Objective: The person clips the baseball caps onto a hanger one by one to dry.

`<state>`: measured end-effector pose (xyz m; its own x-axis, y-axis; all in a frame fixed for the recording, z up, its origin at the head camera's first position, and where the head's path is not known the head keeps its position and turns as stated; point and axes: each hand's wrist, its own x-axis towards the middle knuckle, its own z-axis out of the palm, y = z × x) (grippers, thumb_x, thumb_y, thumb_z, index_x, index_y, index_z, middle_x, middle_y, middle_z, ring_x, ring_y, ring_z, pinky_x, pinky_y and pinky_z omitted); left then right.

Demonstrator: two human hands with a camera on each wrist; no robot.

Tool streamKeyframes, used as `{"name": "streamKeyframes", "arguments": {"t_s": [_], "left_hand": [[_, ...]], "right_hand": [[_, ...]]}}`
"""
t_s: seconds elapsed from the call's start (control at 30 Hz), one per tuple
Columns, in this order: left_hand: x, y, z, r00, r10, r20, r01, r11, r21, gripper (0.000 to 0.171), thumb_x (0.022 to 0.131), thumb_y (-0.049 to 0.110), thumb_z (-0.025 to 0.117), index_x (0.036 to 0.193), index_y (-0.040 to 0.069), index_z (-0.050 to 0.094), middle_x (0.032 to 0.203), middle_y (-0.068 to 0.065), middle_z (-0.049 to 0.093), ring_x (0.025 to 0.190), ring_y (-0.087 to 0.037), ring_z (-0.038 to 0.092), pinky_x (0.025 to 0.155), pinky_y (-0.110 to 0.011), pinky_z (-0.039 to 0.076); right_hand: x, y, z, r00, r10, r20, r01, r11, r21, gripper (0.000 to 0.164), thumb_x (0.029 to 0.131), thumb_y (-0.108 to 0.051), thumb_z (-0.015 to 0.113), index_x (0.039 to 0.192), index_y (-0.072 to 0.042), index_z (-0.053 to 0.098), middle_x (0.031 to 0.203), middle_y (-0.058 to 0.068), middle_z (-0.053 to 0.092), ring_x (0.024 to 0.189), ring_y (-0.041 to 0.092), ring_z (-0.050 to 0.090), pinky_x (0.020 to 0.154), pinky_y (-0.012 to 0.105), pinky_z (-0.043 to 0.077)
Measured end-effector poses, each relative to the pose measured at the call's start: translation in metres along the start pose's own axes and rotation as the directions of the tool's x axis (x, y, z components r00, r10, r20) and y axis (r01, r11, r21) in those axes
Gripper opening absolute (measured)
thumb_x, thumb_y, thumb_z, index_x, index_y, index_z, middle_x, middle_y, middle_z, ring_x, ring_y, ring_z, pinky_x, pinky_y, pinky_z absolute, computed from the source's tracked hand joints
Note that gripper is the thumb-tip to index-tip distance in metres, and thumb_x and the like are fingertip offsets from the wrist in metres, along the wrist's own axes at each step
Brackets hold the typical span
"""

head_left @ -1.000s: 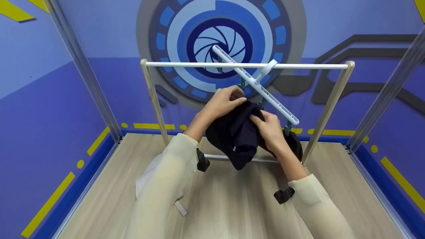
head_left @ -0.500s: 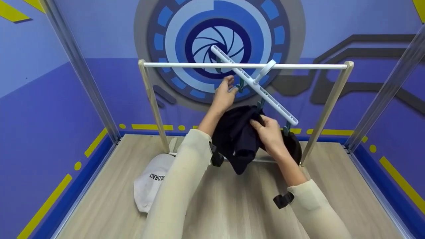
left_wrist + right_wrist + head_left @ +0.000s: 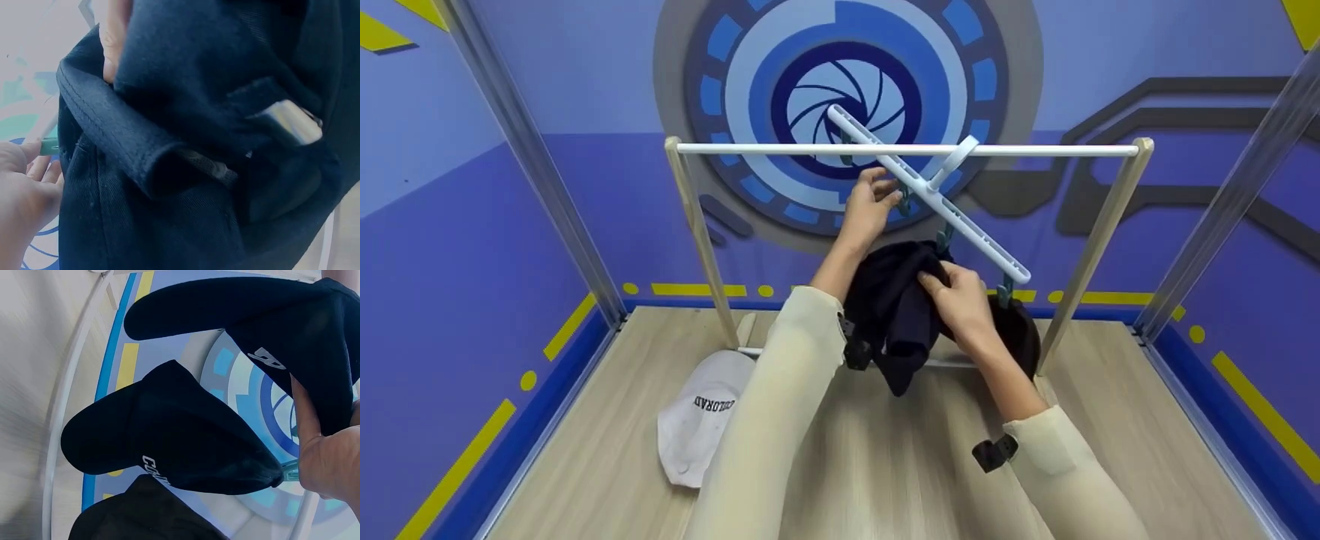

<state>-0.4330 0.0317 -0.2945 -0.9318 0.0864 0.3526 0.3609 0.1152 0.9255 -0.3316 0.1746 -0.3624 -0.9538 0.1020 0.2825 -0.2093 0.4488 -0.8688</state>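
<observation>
My right hand (image 3: 960,300) pinches a navy baseball cap (image 3: 877,289); in the right wrist view this cap (image 3: 281,318) shows a white emblem and a long brim. Up and to the left, my left hand (image 3: 870,206) pinches a green clip (image 3: 904,201) under the white hanger (image 3: 926,187), its thumb against the clip (image 3: 49,147) in the left wrist view. A second navy cap (image 3: 185,433) with white lettering hangs from another green clip (image 3: 289,469). Below it in that view is a black cap (image 3: 140,514).
The hanger hooks slantwise over the top rod (image 3: 780,149) of a wooden-legged rack standing on the wood-grain table (image 3: 900,480). A pale grey cap (image 3: 701,420) with dark lettering lies at left, partly behind my left sleeve (image 3: 772,405). A blue patterned wall stands behind.
My left hand has let go of the navy cap and moved up to the green clip, which it now pinches. My right hand keeps the cap, which hangs slightly lower.
</observation>
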Motion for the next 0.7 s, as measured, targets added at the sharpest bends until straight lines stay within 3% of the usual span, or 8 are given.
{"name": "streamKeyframes", "arguments": {"t_s": [0.23,0.37,0.53,0.7], "left_hand": [[-0.003,-0.003,-0.007,0.996,0.024,0.089,-0.027,0.999,0.035,0.036,0.093,0.012,0.058,0.128,0.001,0.053,0.123,-0.013,0.059,0.112,-0.018,0.057,0.090,-0.024,0.047],[-0.006,-0.007,-0.010,0.991,0.029,0.132,-0.034,0.999,0.036,0.028,0.095,0.017,0.057,0.119,0.002,0.060,0.112,-0.008,0.063,0.104,-0.018,0.057,0.085,-0.025,0.047],[-0.013,-0.012,-0.008,0.994,0.036,0.108,-0.036,0.999,-0.003,0.020,0.094,0.018,0.058,0.104,0.002,0.063,0.096,-0.007,0.063,0.091,-0.021,0.057,0.074,-0.025,0.046],[-0.021,-0.013,-0.004,0.998,0.003,0.069,0.004,0.994,-0.105,0.018,0.093,0.017,0.060,0.102,0.001,0.063,0.095,-0.009,0.063,0.086,-0.017,0.059,0.079,-0.032,0.052]], "right_hand": [[0.000,0.001,0.003,1.000,0.005,0.008,-0.005,1.000,-0.024,0.025,0.092,-0.032,0.062,0.081,-0.010,0.060,0.074,0.006,0.056,0.065,0.021,0.052,0.058,0.030,0.043],[-0.001,0.002,0.004,1.000,0.007,0.015,-0.007,1.000,-0.007,0.024,0.092,-0.032,0.061,0.081,-0.010,0.060,0.073,0.006,0.055,0.064,0.021,0.051,0.057,0.030,0.041],[-0.003,0.005,0.007,1.000,0.003,-0.003,-0.003,1.000,-0.011,0.019,0.091,-0.029,0.062,0.084,-0.011,0.064,0.078,0.005,0.060,0.067,0.020,0.052,0.060,0.030,0.042],[-0.005,0.010,0.008,1.000,-0.003,-0.013,0.002,1.000,-0.022,0.018,0.091,-0.026,0.063,0.084,-0.010,0.064,0.079,0.004,0.060,0.067,0.019,0.051,0.061,0.030,0.042]]}}
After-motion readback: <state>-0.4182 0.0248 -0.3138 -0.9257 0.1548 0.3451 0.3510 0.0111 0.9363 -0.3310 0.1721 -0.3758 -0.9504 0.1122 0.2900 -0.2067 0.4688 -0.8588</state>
